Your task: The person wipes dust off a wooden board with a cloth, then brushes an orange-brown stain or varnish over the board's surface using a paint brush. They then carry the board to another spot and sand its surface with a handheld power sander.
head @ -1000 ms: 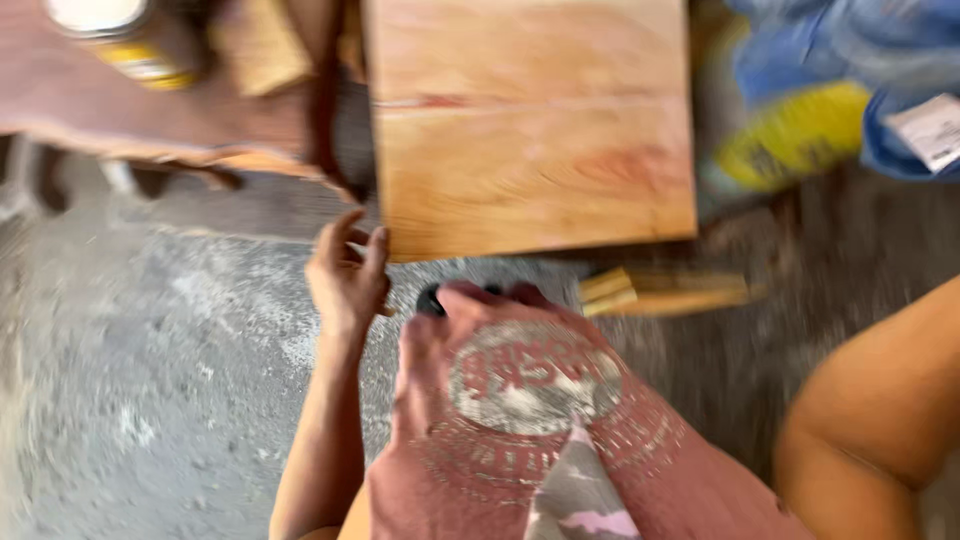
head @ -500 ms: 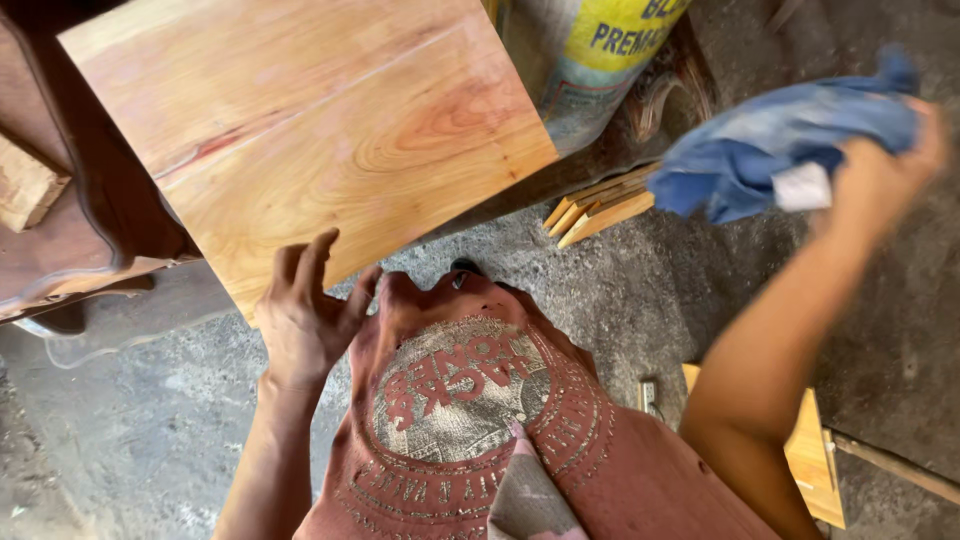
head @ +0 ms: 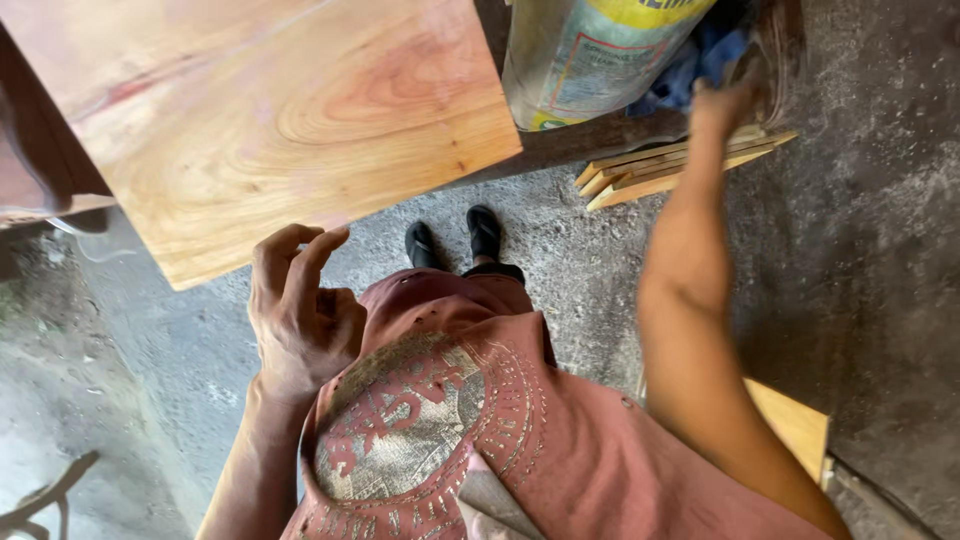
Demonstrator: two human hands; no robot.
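Note:
A large pale wooden board (head: 270, 110) with reddish grain fills the upper left. My left hand (head: 300, 315) hovers just below its near edge, fingers curled and apart, holding nothing; the fingertips are close to the edge. My right hand (head: 735, 100) is stretched out to the upper right and is blurred. It touches a blue cloth (head: 690, 70) that lies beside a plastic sack (head: 590, 60); its grip cannot be made out. My reddish printed shirt (head: 450, 430) and black shoes (head: 450, 240) show below.
A stack of thin wooden slats (head: 680, 165) lies on the grey concrete floor (head: 870, 250) under my right hand. A pale wooden piece (head: 795, 425) sits at lower right. Dark reddish wooden furniture (head: 40, 170) stands at the left edge.
My right arm has swung the blue cloth from mid-air down and away to the spot beside the sack. The view has shifted, and my left hand stays by the board's edge.

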